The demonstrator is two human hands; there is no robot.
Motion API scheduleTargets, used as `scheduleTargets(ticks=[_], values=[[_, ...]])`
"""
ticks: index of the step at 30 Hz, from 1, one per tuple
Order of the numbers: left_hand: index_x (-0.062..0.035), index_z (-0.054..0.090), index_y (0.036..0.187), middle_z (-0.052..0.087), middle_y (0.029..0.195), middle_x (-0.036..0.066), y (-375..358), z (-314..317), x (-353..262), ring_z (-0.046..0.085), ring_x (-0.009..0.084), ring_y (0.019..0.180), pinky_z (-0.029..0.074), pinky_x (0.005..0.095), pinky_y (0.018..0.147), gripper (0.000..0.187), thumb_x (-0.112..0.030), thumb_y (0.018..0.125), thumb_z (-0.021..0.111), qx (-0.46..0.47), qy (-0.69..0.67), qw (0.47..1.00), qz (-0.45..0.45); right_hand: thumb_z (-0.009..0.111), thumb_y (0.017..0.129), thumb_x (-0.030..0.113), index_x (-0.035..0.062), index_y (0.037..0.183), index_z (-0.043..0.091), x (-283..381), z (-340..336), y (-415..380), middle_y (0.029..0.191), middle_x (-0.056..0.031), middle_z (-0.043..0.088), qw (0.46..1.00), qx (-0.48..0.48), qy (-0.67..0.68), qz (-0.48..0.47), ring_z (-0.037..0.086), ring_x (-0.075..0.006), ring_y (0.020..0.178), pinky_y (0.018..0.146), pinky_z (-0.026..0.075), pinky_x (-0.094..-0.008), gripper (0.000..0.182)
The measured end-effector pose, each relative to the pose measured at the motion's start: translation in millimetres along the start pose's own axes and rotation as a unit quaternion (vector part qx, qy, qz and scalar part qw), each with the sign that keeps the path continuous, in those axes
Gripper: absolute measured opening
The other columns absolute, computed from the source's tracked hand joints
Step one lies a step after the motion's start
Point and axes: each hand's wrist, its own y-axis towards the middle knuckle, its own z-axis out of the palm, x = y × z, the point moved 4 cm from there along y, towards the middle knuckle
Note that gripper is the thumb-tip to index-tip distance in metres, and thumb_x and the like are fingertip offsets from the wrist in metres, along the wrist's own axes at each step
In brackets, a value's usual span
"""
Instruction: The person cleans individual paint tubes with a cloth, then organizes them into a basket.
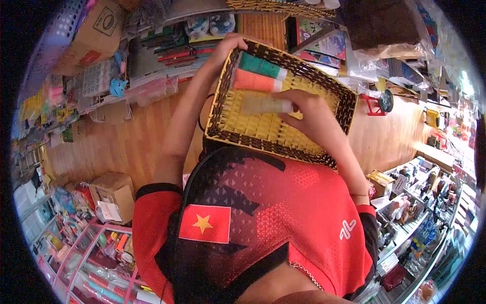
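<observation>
A rectangular woven basket (347, 109) with dark brown sides and a yellow bottom is held in front of my chest. My left hand (233, 46) grips its far left corner, fingers closed over the rim. Inside, a green tube (259, 66) and an orange tube (254, 81) lie side by side, white caps pointing right. Just nearer to me, a pale, see-through tube (260, 105) is over the basket bottom. My right hand (308, 110) reaches in from the right and pinches this tube at its cap end between thumb and fingers.
Shelves of packaged goods (187, 50) run along the far side. A cardboard box (112, 195) stands at the lower left beside a pink-framed display case (76, 268). To the right are a red stool (374, 105) and a loaded rack (412, 213). Wooden flooring (136, 134) lies between.
</observation>
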Motion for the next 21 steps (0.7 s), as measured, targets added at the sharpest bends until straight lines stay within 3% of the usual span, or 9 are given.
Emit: scheduleTargets(ticks=[3,6,8,11,13,16,19,21], values=[[-0.0007,0.057,0.081,0.046,0.099,0.008,6.5,-4.9,6.3,0.043,0.0196,0.101,0.029,0.0301,0.094,0.021,-0.02,0.074,0.053,0.051,0.056,0.997,0.032,0.067,0.071,0.008,0.0059,0.104,0.058,2.0,17.9,1.6,0.088,-0.013,0.056,0.999,-0.017,-0.025,0.012,0.058,-0.0292,0.074,0.067,0.047,-0.0362,0.034],[0.0007,0.056,0.079,0.046,0.098,0.009,-1.8,2.9,5.1,0.043,0.02,0.102,0.029,0.0309,0.095,0.022,-0.02,0.074,0.052,0.012,-0.019,0.999,-0.025,0.068,0.071,0.009,0.005,0.103,0.056,-2.5,29.1,1.0,0.088,-0.0135,0.052,0.999,-0.011,-0.03,0.031,0.056,-0.0316,0.076,0.067,0.047,-0.0374,0.034],[0.0018,0.056,0.08,0.045,0.098,0.009,-12.8,14.2,-6.8,0.042,0.0202,0.103,0.028,0.031,0.095,0.024,-0.021,0.074,0.052,0.028,-0.003,1.0,-0.002,0.068,0.07,0.008,0.0046,0.102,0.054,-6.3,34.9,-0.1,0.089,-0.0139,0.051,0.999,-0.013,-0.02,0.035,0.056,-0.032,0.077,0.067,0.047,-0.038,0.035],[0.0033,0.06,0.084,0.052,0.096,0.01,-19.1,17.8,-19.2,0.047,0.0191,0.097,0.032,0.0292,0.091,0.027,-0.019,0.073,0.05,0.004,0.032,0.999,0.021,0.069,0.069,0.008,0.0037,0.1,0.05,-10.5,42.5,1.9,0.089,-0.0146,0.051,0.999,-0.014,-0.007,0.038,0.056,-0.0329,0.078,0.068,0.046,-0.0393,0.036],[0.0056,0.063,0.09,0.061,0.091,0.011,-26.9,39.1,-39.8,0.053,0.0179,0.086,0.037,0.0267,0.086,0.034,-0.017,0.072,0.047,0.111,0.075,0.989,0.062,0.07,0.069,0.008,0.0033,0.098,0.049,-12.8,47.8,2.8,0.089,-0.0148,0.051,0.999,-0.013,-0.004,0.039,0.056,-0.0334,0.078,0.068,0.046,-0.0399,0.037],[0.007,0.064,0.093,0.065,0.087,0.012,-29.6,44.2,-39.9,0.056,0.0172,0.078,0.04,0.025,0.082,0.037,-0.016,0.071,0.044,0.117,0.03,0.991,0.063,0.071,0.069,0.009,0.0035,0.097,0.046,-13.9,49.0,0.8,0.089,-0.0151,0.05,0.999,-0.037,-0.016,0.024,0.056,-0.0347,0.079,0.067,0.046,-0.0408,0.038],[0.0077,0.063,0.093,0.066,0.09,0.012,-34.2,48.1,-43.7,0.057,0.0178,0.079,0.04,0.0241,0.082,0.037,-0.016,0.071,0.045,0.119,0.017,0.992,0.036,0.072,0.069,0.016,0.0049,0.096,0.046,-12.4,43.3,2.1,0.09,-0.0145,0.051,0.998,-0.031,-0.01,0.047,0.056,-0.035,0.08,0.066,0.046,-0.0419,0.039],[0.0071,0.063,0.091,0.065,0.089,0.011,-33.4,45.2,-40.2,0.056,0.0178,0.081,0.039,0.0248,0.083,0.036,-0.017,0.071,0.045,0.126,0.02,0.991,0.035,0.072,0.069,0.025,0.0073,0.098,0.047,-7.6,34.9,0.1,0.09,-0.0131,0.051,0.992,-0.029,-0.097,0.075,0.056,-0.0344,0.081,0.065,0.047,-0.0424,0.042]])
